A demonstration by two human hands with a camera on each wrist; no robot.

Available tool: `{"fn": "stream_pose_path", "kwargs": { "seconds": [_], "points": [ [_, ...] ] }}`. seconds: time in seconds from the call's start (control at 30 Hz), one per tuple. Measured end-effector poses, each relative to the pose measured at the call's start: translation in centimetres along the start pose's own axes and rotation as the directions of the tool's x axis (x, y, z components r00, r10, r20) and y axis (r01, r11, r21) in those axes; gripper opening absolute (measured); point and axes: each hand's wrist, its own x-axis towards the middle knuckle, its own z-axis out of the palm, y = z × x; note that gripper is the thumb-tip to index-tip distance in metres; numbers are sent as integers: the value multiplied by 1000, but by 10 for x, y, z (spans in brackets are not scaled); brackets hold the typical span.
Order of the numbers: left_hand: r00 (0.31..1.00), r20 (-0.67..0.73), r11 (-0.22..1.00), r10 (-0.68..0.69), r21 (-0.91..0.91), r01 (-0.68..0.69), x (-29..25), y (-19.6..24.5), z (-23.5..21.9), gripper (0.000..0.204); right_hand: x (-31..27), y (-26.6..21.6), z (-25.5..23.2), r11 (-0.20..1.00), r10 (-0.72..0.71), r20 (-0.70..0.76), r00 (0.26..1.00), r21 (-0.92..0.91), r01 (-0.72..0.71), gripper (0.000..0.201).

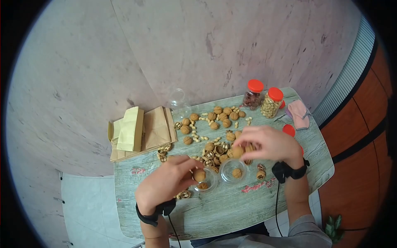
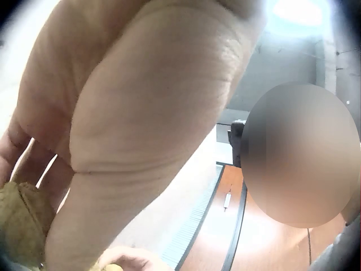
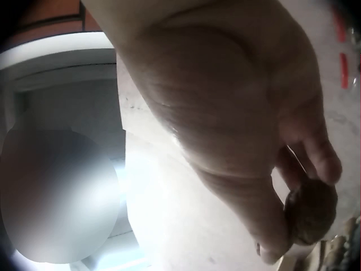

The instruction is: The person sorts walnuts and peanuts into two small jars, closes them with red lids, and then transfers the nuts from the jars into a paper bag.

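Observation:
My left hand (image 1: 167,182) pinches a walnut (image 2: 25,220) between thumb and fingers, above a round clear plastic tub (image 1: 214,188) that has a walnut (image 1: 202,186) in it. Further right, my right hand (image 1: 271,142) holds another walnut (image 3: 310,212) by the fingertips, over the far side of a second clear tub (image 1: 223,177). A single walnut (image 1: 236,173) sits inside that tub. Behind the tubs lies a heap of walnuts, with opened walnuts (image 1: 210,155) among them.
Whole walnuts (image 1: 185,129) and peanuts (image 1: 195,137) spread across the table's back. Red-lidded jars (image 1: 271,105) stand at the back right, near a pink cloth (image 1: 298,115). Paper bags (image 1: 155,128) lie back left. A tall clear container (image 1: 178,99) stands behind them.

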Motion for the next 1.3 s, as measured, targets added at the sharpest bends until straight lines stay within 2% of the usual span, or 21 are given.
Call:
{"fn": "stream_pose_path", "kwargs": {
  "seconds": [0.03,0.07,0.1,0.17,0.3,0.4,0.47,0.6,0.7,0.77,0.8,0.87,0.9,0.97,1.0,1.03,1.1,1.13,1.2,1.23,1.3],
  "points": [
    [997,56,998,46,35,-48,-2,4,2,39,-4,-3,4,996,-85,64,994,-27,87,33],
    [994,113,999,12,47,-17,-2,5,5,38,-7,-5,7,983,-167,128,978,-48,174,33],
    [994,112,999,10,48,-16,-2,7,7,38,-10,-6,11,983,-169,129,977,-48,176,33],
    [992,128,987,-7,161,-14,-2,11,10,40,-12,-9,17,983,-140,153,978,-98,156,34],
    [987,144,987,-66,156,43,-3,19,11,44,-11,-14,23,985,-115,146,983,-108,131,35],
    [991,131,995,0,98,-13,-2,18,14,47,-8,-15,29,981,-159,126,979,-94,171,34],
    [995,56,989,83,115,-89,-1,16,20,48,-7,-14,34,963,-231,109,967,-117,243,34],
    [996,73,987,58,143,-68,1,14,24,46,-7,-14,34,962,-231,123,965,-118,246,33],
    [994,69,989,88,113,-95,3,11,23,44,-2,-14,23,976,-208,97,973,-51,214,27],
    [990,16,977,143,159,-143,6,11,23,41,3,-3,18,994,-106,42,993,-22,107,26],
    [989,16,977,144,159,-145,7,10,23,41,5,3,18,994,-106,41,994,-23,107,26],
    [991,34,987,129,94,-132,9,5,22,35,12,20,21,990,-52,-70,996,-133,43,27],
    [991,32,987,130,94,-133,12,-1,20,35,17,27,20,990,-53,-70,996,-135,43,27],
    [998,6,998,57,-34,-57,22,-22,12,30,30,41,19,988,119,-86,989,-90,-127,30],
    [998,-53,994,-22,-108,16,29,-32,9,26,36,52,22,988,113,-87,990,-94,-121,30],
    [998,-58,994,-21,-105,15,36,-44,10,26,43,67,26,982,113,-135,984,-134,-132,34],
    [961,-243,990,-134,12,141,53,-72,17,36,60,93,36,974,108,-189,976,-176,-142,39],
    [960,-246,990,-131,17,139,61,-90,24,36,69,106,41,965,111,-187,976,-214,-151,43],
    [959,-281,990,-46,113,81,75,-124,40,53,84,120,48,956,116,-187,975,-247,-161,47],
    [959,-281,990,-46,113,81,84,-135,44,53,93,123,50,954,161,-131,978,-232,-188,49],
    [961,-215,976,-174,91,197,104,-151,49,68,102,122,51,952,200,-71,977,-221,-211,51]
  ]
}}
